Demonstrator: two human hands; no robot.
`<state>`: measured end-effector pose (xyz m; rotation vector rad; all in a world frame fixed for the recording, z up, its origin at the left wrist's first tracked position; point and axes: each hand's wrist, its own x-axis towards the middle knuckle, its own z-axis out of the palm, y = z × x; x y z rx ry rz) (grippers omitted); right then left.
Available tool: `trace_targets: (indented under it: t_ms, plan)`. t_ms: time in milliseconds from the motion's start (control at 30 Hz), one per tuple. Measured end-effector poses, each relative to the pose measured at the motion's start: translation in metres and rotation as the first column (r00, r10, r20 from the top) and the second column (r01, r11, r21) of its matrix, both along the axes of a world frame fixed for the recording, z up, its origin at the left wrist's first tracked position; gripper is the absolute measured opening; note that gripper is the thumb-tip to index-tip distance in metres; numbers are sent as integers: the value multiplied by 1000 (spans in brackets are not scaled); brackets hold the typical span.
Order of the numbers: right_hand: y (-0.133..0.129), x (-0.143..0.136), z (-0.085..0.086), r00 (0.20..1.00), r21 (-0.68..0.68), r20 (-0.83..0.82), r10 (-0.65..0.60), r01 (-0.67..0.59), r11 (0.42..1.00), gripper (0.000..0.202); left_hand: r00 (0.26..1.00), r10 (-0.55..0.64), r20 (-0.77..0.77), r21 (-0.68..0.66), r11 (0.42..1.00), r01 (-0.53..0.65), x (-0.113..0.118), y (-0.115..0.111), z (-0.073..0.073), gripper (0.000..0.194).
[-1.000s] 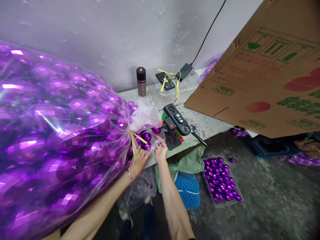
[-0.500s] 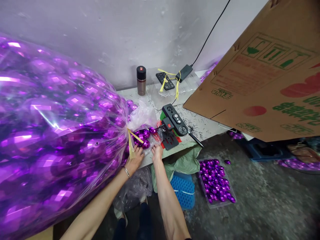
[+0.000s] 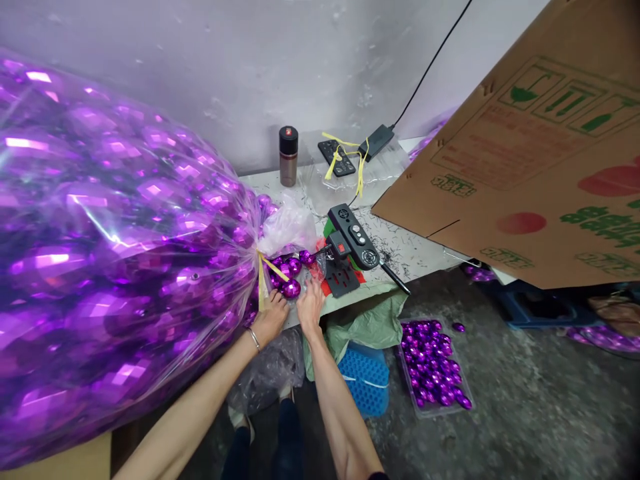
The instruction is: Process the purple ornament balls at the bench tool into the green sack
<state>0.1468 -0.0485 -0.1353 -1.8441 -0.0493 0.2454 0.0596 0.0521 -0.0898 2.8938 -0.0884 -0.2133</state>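
A huge clear plastic bag [image 3: 125,233] bulges with shiny purple faceted balls, its neck gathered by a yellow tie [image 3: 273,268]. Several loose purple balls [image 3: 291,288] lie beside the neck on the white table [image 3: 417,257]. My left hand [image 3: 273,315] rests at the table's front edge, just below these balls, its fingers loosely bent and slightly apart. To its right, my right hand [image 3: 311,304] reaches over the table with fingers stretched forward, near thin clear plastic. Neither hand visibly holds anything, though the fingertips are partly hard to make out.
A black device [image 3: 354,237] with a rod stands right of my hands. Behind are a bottle [image 3: 289,157], a remote [image 3: 336,158] and yellow ties. A cardboard box [image 3: 505,167] juts in from the right. Below stand a blue cushion [image 3: 365,380] and a tub of purple balls [image 3: 435,367].
My right hand's fingers have gone from bunched together to stretched forward and apart. My left hand stays by the balls. The whole view has shifted slightly.
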Motion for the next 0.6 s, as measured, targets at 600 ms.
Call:
trace_targets:
  t_ms: [600]
  plan:
    - [-145, -90, 23, 982, -145, 149, 114, -92, 985, 40, 984, 154, 88, -370, 922, -111, -128, -81, 8, 35]
